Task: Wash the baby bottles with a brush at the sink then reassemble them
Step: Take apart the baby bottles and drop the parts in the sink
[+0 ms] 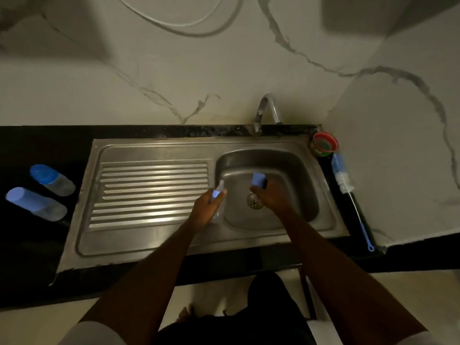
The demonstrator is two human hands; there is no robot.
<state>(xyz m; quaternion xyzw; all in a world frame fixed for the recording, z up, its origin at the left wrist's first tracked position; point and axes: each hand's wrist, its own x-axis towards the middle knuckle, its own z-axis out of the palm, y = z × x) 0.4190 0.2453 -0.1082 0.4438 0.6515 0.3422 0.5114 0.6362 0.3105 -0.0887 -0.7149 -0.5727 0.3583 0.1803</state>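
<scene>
Two capped baby bottles [44,192] lay on their sides at the left end of the dark tabletop [29,245], well apart from the basin — parked there, I judged, to wait their turn. A third bottle [217,202] was in the person's left hand [205,210], fingers curled round its clear body, its teat end pointing toward the back wall, right at the rim where the ribbed drainer [149,192] met the sink bowl [293,175]. The right hand [270,196] hovered over the bowl near the drain [254,200], pinching a pale blue cap [258,180] — evidently just pulled from that bottle, so drips would fall into the bowl. Neither hand was spread wide; each was closed on its piece.

No water showed at the tap [267,110]. The long bottle brush [348,195] lay untouched along the right edge of the tabletop, bristles toward the back corner beside a small red-rimmed dish [324,144], within easy reach of the right hand. Washing proper seemed not yet begun; the bottle was being taken apart first.
</scene>
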